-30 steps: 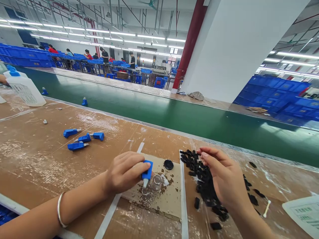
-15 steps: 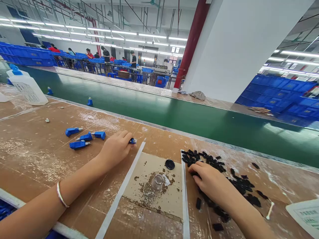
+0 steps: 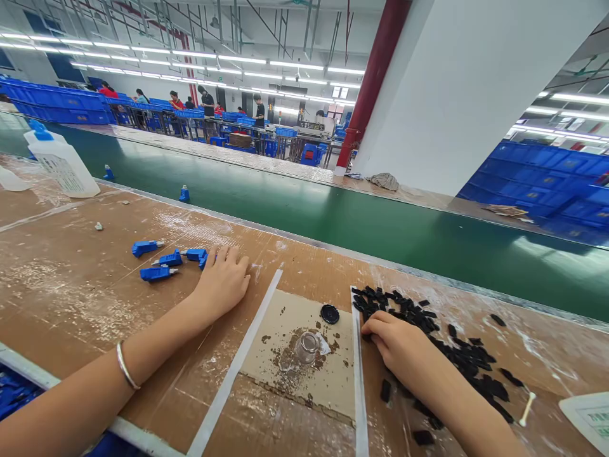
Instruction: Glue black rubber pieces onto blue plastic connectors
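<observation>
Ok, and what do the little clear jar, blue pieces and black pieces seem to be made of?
Clear jar: probably glass, glossy and see-through, though clear plastic is possible. Blue pieces: likely moulded plastic, evenly coloured, with crisp edges. Black pieces: matte, little shine; foam or rubber, can't tell.

On the ledge [image 3: 214, 152], a rag [image 3: 383, 181] is bunched near the pillar [image 3: 476, 95]; cardboard [image 3: 505, 211] is laid by the near edge, crates [image 3: 535, 181] stacked behind.
</observation>
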The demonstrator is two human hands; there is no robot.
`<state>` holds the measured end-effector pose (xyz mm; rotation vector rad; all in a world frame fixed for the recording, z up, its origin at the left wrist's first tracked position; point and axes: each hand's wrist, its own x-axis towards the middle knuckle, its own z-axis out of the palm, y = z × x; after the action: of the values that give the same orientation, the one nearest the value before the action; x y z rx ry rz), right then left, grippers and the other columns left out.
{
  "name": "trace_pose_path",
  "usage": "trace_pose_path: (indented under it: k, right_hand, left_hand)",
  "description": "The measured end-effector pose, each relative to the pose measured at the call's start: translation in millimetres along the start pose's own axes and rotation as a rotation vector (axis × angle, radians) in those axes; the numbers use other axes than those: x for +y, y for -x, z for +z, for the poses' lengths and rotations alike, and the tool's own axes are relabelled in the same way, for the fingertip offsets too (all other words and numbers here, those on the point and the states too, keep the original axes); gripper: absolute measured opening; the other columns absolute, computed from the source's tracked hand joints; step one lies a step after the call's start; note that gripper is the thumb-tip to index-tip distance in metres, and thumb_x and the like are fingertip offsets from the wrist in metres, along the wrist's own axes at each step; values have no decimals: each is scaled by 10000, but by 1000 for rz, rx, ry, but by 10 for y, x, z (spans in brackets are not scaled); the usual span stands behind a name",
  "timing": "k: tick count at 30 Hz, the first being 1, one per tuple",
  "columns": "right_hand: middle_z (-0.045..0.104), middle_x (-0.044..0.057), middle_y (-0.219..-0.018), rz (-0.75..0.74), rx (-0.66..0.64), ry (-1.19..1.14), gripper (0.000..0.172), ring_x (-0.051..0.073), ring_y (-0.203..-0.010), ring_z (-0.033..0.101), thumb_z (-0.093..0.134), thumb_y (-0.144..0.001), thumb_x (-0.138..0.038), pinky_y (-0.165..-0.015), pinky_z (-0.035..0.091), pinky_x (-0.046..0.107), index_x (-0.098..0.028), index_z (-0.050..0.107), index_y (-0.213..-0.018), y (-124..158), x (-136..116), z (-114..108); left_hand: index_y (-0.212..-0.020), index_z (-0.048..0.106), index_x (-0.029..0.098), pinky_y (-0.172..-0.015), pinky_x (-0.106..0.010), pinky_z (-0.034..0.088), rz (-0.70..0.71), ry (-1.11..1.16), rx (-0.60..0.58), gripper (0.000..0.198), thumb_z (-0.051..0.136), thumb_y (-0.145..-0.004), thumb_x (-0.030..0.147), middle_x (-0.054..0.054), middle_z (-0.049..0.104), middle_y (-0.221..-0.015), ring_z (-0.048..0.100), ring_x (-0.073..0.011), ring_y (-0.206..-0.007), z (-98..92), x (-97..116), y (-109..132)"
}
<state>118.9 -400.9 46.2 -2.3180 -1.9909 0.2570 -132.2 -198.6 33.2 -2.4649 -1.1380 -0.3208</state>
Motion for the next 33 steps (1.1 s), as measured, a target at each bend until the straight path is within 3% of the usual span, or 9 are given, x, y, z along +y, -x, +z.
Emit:
trace_pose_path:
  k: [9,17,27,33]
  right_hand:
    - [629,116,-971,-8,-55,20,277,258,-880,619,402,-861,-105,-798,454,362,-134,677,-859,7,-30,24]
    - [599,52,-821,68,-5,-14,212,194,-724,591,396,-793,-56,-644,409,290,-169,556,-711,4,-41,12]
    - [607,24,-805,38,19,-120,158,189,-747,572,426,-740,-93,-653,399,292,-200,525,-803,12,131,-2]
    - [632,22,-856,-119,75,-679,84,160,-755,601,523,-789,-217,-700,470,282,-211,532,-872,32,-161,-10]
  left_hand:
    - [-928,624,130,-1024,-481,285,53,87,-7,213,471,-835,246,-155,571,-1126,473,-308,-1117,53,34,-6]
    - [-966,617,125,-999,-468,316,80,96,-43,241,431,-858,234,-138,590,-1049,498,-288,-1057,63,68,6]
    - [-981,608,137,-974,-461,335,98,107,-52,255,391,-870,211,-120,599,-1016,506,-277,-1020,52,95,11]
    - [-959,608,139,-974,-468,329,101,143,-43,254,380,-866,203,-127,607,-997,511,-276,-1005,62,95,11]
